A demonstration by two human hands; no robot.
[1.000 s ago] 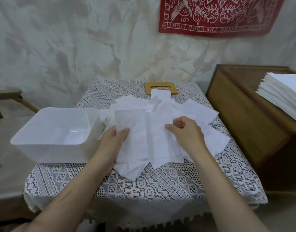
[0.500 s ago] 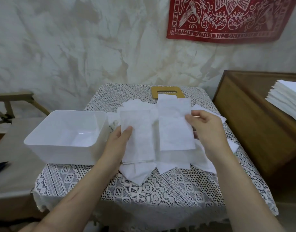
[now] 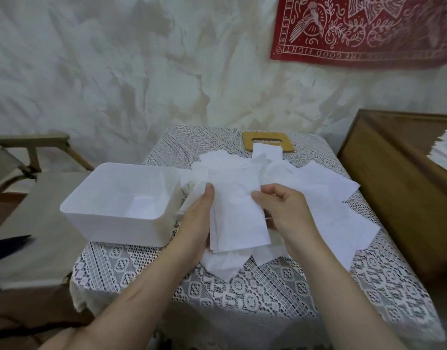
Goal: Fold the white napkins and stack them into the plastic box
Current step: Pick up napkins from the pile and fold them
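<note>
A mottled plaster wall backs a small table under a lace cloth [image 3: 255, 294]. From your head view, your left hand [image 3: 197, 221] grips the left edge of the folded napkin [image 3: 236, 213], thumb on top, and your right hand [image 3: 285, 213] pinches its right edge with curled fingers, probably to keep the layers square. You hold it just over the loose napkin pile [image 3: 331, 198], right beside the plastic box [image 3: 111, 228], so the transfer should be short. Whether the box holds anything, I cannot tell. On the red wall hanging [image 3: 363, 29], inverted lettering reads "THE GOOD FIGHT", with "KEEP" up the side.
</note>
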